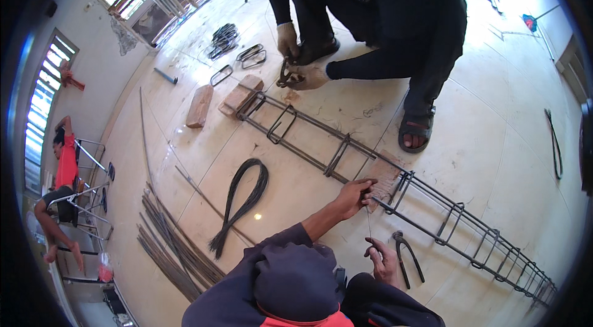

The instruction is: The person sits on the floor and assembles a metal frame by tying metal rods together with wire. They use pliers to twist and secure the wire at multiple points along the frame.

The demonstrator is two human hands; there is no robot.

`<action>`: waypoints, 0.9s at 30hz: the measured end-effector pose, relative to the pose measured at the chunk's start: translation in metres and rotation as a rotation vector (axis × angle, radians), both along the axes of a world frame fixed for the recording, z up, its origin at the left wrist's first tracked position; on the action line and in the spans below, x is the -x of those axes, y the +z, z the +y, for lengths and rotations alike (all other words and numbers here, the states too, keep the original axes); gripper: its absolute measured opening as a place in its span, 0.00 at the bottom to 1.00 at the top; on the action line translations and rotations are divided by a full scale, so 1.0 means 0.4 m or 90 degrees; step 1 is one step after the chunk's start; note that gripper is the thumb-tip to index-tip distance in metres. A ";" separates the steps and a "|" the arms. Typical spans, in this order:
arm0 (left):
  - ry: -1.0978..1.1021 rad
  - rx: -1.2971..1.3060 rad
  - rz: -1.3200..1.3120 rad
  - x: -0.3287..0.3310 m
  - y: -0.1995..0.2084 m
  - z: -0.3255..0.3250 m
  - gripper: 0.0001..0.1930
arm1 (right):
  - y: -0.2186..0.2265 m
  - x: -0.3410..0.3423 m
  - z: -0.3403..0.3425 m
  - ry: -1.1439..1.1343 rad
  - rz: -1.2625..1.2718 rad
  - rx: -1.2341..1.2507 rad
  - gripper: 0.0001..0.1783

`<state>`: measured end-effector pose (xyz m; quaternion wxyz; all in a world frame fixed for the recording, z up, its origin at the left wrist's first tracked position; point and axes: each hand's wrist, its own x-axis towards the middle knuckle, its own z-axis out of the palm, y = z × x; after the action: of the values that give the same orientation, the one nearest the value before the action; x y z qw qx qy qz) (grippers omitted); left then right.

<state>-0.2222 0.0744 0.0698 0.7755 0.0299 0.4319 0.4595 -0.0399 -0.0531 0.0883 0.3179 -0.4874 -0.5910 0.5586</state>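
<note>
Neither of my hands is in view. A person in a dark cap (296,280) crouches at the lower edge, seen from above and behind. Their bare left hand (355,197) is at a long steel rebar cage (336,157), with a thin wire hanging beneath it. Their right hand (384,262) is lower, fingers bent, beside pincers (407,259) on the floor. Across the cage, another person in dark clothes squats; their gloved hands (302,73) hold a dark metal tool or piece I cannot make out. The cage rests on bricks (243,93).
A looped bundle of tie wire (238,203) and long steel rods (170,253) lie left. Steel stirrups (223,39) and a loose brick (199,106) lie farther back. Another wire loop (554,144) is at right. A person in red (67,163) sits beside the left wall.
</note>
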 end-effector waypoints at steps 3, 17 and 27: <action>0.042 -0.022 -0.028 0.037 -0.008 0.003 0.11 | 0.005 0.001 -0.004 -0.040 -0.100 0.002 0.14; -0.240 -0.148 0.402 -0.014 -0.043 -0.058 0.13 | 0.012 -0.010 -0.047 -0.016 -0.161 0.162 0.18; -0.411 -0.195 0.362 -0.065 -0.032 -0.061 0.16 | -0.060 -0.082 -0.112 -0.094 -0.313 0.071 0.15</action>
<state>-0.1962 0.0500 0.0569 0.7160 0.4025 0.5235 0.2264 -0.0069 -0.0980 0.0643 0.1773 -0.6674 -0.5815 0.4301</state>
